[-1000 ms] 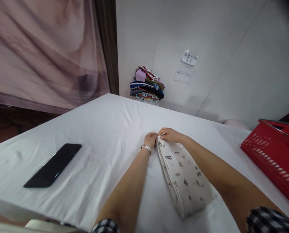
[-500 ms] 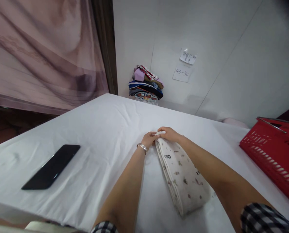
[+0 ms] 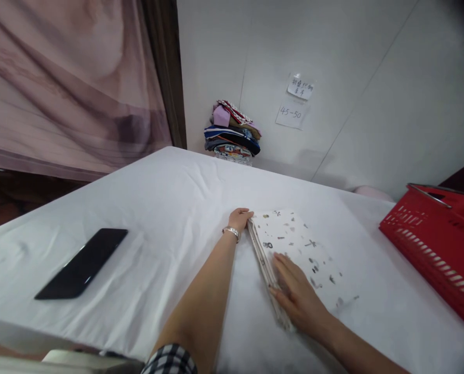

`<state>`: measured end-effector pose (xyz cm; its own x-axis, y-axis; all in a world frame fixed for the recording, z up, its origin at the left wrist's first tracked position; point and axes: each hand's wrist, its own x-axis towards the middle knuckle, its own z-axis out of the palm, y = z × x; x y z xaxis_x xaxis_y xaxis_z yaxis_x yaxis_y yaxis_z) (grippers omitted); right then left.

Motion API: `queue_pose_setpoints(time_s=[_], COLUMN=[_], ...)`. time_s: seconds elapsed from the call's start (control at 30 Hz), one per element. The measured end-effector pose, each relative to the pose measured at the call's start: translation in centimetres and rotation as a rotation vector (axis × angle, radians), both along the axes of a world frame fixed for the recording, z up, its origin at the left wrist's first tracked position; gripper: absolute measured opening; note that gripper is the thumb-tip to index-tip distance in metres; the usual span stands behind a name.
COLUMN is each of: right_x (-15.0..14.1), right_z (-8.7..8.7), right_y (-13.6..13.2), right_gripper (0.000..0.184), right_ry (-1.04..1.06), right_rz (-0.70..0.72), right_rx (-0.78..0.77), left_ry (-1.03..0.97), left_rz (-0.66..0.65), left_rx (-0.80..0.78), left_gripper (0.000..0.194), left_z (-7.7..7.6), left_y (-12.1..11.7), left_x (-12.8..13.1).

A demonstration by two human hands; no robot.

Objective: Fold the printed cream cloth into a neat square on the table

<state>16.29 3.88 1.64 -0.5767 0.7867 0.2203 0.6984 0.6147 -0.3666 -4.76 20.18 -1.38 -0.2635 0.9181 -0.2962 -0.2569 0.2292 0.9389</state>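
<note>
A folded white cloth [image 3: 294, 239] with a small scattered print lies on the table, its layered folded edge facing left. At its far left corner, my left hand [image 3: 240, 218], with a bracelet at the wrist, pinches the fabric. My right hand [image 3: 300, 298] rests on top of the cloth near the folded edge, fingers stretched out and thumb apart. Part of the cloth's near end is hidden under my right hand and forearm.
A black phone-like slab [image 3: 84, 264] lies on the white-covered table [image 3: 149, 208] at left. A red plastic basket [image 3: 430, 244] stands at right. Against the wall is a stack of folded fabrics [image 3: 234, 134], and paper notes [image 3: 291, 113] hang above.
My right hand has left the far corner and moved toward me onto the folded edge. The cloth's top layer now spreads wider to the right. My left hand stays at the corner.
</note>
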Motion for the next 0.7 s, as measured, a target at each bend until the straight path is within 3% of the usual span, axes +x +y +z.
queue_pose_setpoints(time_s=[0.13,0.27,0.5,0.7], right_x=[1.7,1.9,1.2,1.6], right_z=[-0.5,-0.5,0.7,0.9], right_y=[-3.3,-5.0,-4.8,-4.9], right_gripper=[0.046,0.04,0.011,0.011], right_ry=[0.015,-0.02,-0.067,-0.134], right_rz=[-0.096,-0.124,-0.14,-0.104], right_rx=[0.029,0.041,-0.04,-0.149], left_ry=[0.047,0.059,0.08,0.121], left_rz=[0.017,0.008,-0.002,0.007], left_rx=[0.01,0.021,0.044,0.057], left_gripper=[0.031,0.03,0.031,0.033], left_z=[-0.3,-0.3,-0.3,0.0], left_y=[0.1,0.0,-0.1,-0.3], left_x=[0.1,0.1,-0.1,0.0])
